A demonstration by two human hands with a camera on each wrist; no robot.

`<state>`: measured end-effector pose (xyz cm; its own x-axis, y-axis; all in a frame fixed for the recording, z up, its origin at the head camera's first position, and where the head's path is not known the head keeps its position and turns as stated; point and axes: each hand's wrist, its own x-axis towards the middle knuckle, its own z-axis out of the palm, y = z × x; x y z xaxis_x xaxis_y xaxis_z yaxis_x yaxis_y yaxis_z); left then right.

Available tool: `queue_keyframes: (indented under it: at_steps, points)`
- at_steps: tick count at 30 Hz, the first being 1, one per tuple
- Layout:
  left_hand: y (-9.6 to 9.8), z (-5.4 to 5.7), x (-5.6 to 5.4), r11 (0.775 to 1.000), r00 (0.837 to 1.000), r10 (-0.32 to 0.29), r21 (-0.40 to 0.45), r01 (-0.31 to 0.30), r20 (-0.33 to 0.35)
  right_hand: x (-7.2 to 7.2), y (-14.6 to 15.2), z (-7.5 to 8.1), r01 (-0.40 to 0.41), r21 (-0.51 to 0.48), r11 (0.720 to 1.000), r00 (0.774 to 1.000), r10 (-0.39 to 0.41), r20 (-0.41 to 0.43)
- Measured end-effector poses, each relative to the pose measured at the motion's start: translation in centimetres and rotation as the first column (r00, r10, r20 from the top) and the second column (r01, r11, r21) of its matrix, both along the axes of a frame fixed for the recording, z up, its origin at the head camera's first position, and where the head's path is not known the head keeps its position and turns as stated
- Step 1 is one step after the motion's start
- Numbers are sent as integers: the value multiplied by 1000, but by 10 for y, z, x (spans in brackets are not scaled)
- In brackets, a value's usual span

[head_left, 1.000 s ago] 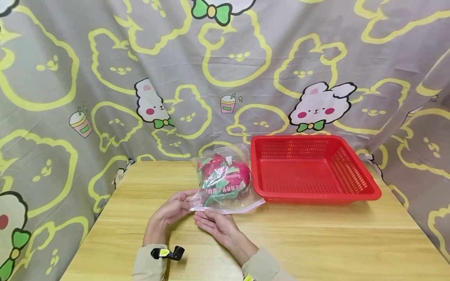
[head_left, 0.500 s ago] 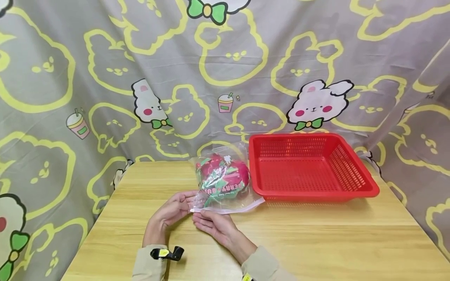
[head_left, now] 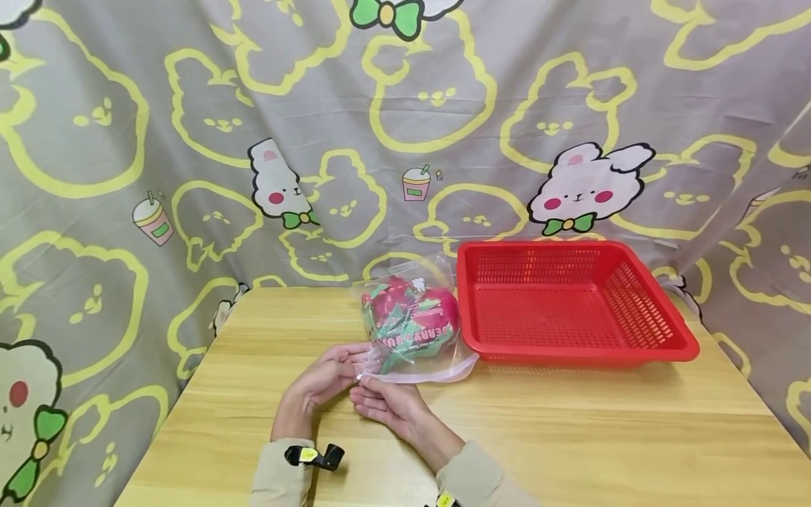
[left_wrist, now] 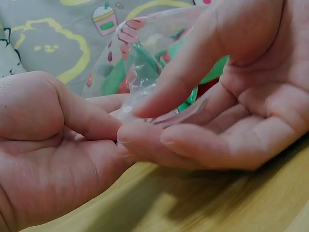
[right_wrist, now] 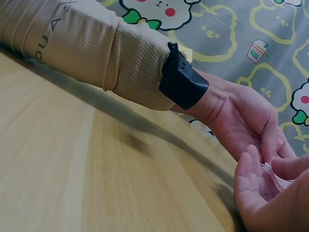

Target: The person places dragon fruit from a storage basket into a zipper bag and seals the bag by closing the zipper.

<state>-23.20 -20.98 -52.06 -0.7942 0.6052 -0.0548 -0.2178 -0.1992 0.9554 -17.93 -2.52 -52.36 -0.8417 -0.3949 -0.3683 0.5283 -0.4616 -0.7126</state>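
A clear zip bag [head_left: 437, 370] with printed lettering and red and green contents [head_left: 412, 317] lies near the back of the table, its pale pink zip edge [head_left: 421, 378] towards me. At the left end of that edge my left hand [head_left: 326, 377] pinches the bag, some fingers visible behind the clear film. My right hand [head_left: 399, 412] comes up from the right and pinches the same corner, thumb on top. In the left wrist view, the fingertips of both hands meet at the crumpled film [left_wrist: 145, 94]. The right wrist view shows a strip of film [right_wrist: 276, 181] between the hands.
A red perforated plastic basket [head_left: 469, 303] stands right beside the bag at the back right. Behind the wooden table [head_left: 602, 436] hangs a patterned grey curtain [head_left: 355, 84]. A black camera mount [right_wrist: 183, 82] sits on the left sleeve.
My left hand has shifted slightly right, closer to the right hand, with the bag's corner. The zip edge bows a little more at its right end. The head view has moved slightly.
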Motion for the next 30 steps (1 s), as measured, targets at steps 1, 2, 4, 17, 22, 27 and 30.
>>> queue_keyframes:
  at_steps: [1, 2, 4, 17, 22, 27, 30]
  points:
    - [1, 1, 0, 1000, 1000, 2, -6, -2, 2, 0, 0, 1, 0, 0, 1000, 1000, 0, 1]
    - [3, 2, 0, 1000, 1000, 0, -10, 0, 3, -1, 1, 1, 1, 1, 1000, 1000, -1, 4]
    - [3, 4, 0, 1000, 1000, -7, -11, 7, 1, -2, 1, 2, 5, 2, 1000, 1000, -5, 10]
    - [4, 9, 1, 1000, 999, 27, 8, -27, 24, -3, -3, 3, 63, -52, 997, 996, -59, 74]
    - [7, 14, 2, 999, 999, 39, 3, -39, 38, -2, -5, 5, 81, -22, 997, 994, -79, 76]
    - [7, 14, 1, 997, 996, 80, -16, -80, 42, -4, -7, 5, 102, -1, 995, 990, -101, 96]
    - [5, 13, 0, 996, 996, 89, -24, -88, 25, -6, -6, 5, 121, 6, 993, 987, -121, 104]
